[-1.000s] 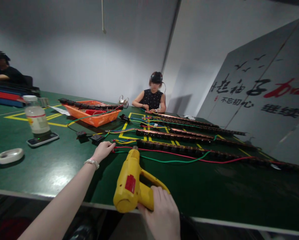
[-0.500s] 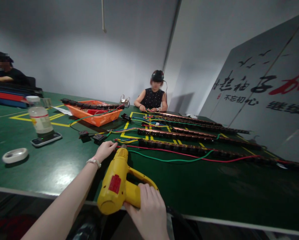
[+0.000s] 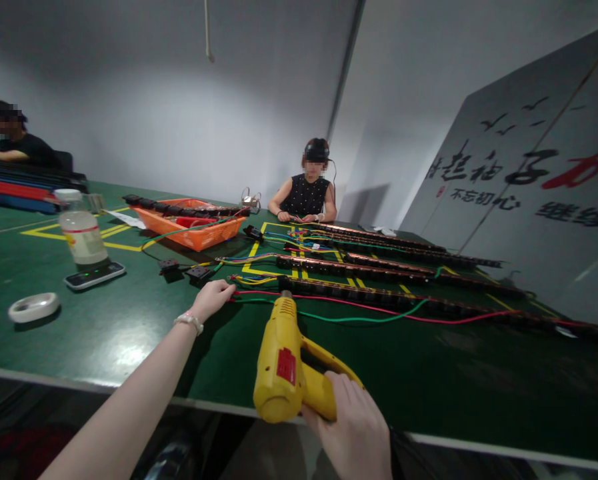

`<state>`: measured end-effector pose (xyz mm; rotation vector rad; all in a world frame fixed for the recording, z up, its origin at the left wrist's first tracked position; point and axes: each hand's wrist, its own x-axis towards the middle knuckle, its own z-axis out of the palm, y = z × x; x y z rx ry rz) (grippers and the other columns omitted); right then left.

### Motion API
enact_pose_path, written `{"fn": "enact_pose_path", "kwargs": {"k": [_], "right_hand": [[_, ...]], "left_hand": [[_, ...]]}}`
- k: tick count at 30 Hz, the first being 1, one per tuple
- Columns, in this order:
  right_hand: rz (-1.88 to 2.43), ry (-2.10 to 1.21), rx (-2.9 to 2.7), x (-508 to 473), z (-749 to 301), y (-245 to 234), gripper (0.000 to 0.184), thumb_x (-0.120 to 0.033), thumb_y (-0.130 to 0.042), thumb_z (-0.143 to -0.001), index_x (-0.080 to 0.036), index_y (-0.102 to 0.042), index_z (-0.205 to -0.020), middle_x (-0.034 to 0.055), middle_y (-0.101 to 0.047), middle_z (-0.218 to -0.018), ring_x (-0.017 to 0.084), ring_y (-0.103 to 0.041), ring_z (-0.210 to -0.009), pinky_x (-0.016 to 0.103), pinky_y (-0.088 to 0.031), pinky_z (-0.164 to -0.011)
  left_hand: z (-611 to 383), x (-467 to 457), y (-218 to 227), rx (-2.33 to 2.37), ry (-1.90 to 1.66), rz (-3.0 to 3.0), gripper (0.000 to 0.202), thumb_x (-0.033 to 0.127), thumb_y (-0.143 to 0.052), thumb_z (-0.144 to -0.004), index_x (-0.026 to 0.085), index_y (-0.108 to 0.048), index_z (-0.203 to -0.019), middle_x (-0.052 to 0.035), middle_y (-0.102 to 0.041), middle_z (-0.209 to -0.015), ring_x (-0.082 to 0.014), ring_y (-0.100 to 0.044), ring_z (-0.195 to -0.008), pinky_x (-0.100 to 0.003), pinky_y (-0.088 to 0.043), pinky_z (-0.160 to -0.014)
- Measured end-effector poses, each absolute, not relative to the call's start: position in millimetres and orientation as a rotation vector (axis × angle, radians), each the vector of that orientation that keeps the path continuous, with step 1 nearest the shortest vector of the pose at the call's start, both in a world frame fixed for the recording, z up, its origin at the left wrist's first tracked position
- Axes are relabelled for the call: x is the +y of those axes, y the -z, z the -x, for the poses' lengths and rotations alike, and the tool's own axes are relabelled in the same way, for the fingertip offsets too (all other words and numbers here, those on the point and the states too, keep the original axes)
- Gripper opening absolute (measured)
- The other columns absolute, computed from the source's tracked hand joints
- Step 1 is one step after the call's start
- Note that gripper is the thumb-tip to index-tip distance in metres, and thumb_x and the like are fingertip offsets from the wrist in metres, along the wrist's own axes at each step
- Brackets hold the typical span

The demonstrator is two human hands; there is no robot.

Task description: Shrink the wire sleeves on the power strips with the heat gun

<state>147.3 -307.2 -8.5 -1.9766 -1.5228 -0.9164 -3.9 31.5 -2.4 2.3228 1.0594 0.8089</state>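
Observation:
My right hand (image 3: pixel 351 417) is wrapped round the handle of a yellow heat gun (image 3: pixel 281 363), its nozzle pointing away toward the wires. My left hand (image 3: pixel 213 298) is closed at the ends of a red wire (image 3: pixel 349 299) and a green wire (image 3: pixel 369 320), which trail off to the right. The exact grip is hidden by my fingers. Just beyond lies the nearest long black strip (image 3: pixel 339 289) with copper-coloured edges and thin coloured leads. Black connector blocks (image 3: pixel 199 275) rest close behind my left hand.
An orange basket (image 3: pixel 193 233) holds more strips. A bottle (image 3: pixel 85 233), a digital device (image 3: pixel 95 275) and a white oval object (image 3: pixel 33 307) stand at left. Further strips (image 3: pixel 379 270) lie across the green table (image 3: pixel 103 333). One co-worker (image 3: pixel 306 197) sits opposite, another person (image 3: pixel 26 150) far left.
My right hand has moved the heat gun to the right, away from my left hand. My left hand has stayed at the wire ends.

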Motion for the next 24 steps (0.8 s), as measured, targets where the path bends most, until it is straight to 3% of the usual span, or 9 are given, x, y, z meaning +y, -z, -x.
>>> {"fn": "enact_pose_path", "kwargs": {"k": [11, 24], "right_hand": [[2.103, 1.08, -1.51, -331.8, -175.0, 8.7, 0.049, -0.063, -0.038, -0.089, -0.017, -0.053, -0.096, 0.0048, -0.062, -0.077, 0.019, -0.06, -0.07, 0.03, -0.041, -0.066], [2.038, 1.019, -1.482, -309.7, -136.0, 8.9, 0.053, -0.061, -0.032, -0.092, -0.013, -0.054, -0.097, 0.0067, -0.059, -0.078, 0.02, -0.055, -0.071, 0.032, -0.039, -0.068]], "left_hand": [[5.8, 36.7, 5.8, 1.081, -0.784, -2.319, 0.045, 0.053, -0.039, -0.078, 0.019, -0.057, -0.054, -0.0047, -0.064, -0.069, -0.0179, -0.055, -0.064, -0.027, -0.036, -0.061], [4.2, 34.3, 3.2, 1.124, -0.733, -2.347, 0.047, 0.054, -0.036, -0.081, 0.018, -0.058, -0.06, -0.0045, -0.063, -0.069, -0.0182, -0.056, -0.066, -0.027, -0.034, -0.061]]}}
